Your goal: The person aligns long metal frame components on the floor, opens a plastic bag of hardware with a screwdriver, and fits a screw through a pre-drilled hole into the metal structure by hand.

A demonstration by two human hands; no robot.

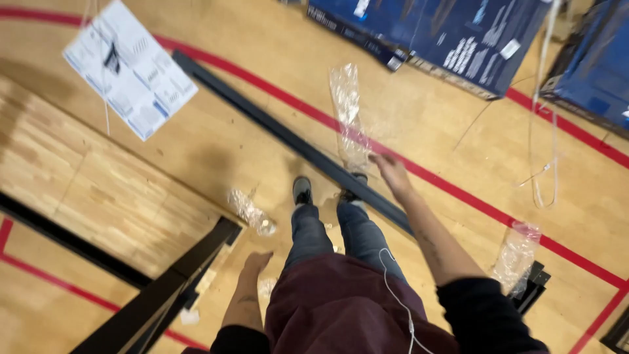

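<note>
Rail (288,134): long black bar flat on floor, running past shoes (302,190).
Right hand (392,172): just above rail, fingers loose, gripping nothing.
Left hand (254,263): hanging empty, well off rail.
Handling: likely stiff, heavyish; lift near middle.

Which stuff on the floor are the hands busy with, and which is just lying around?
In hand:
- right hand, reaching down to the long black bar
- clear plastic wrap by that hand
- left hand, empty, near the black metal frame

Lying about:
- instruction sheet
- blue boxes
- small plastic bag
- white strap
</note>
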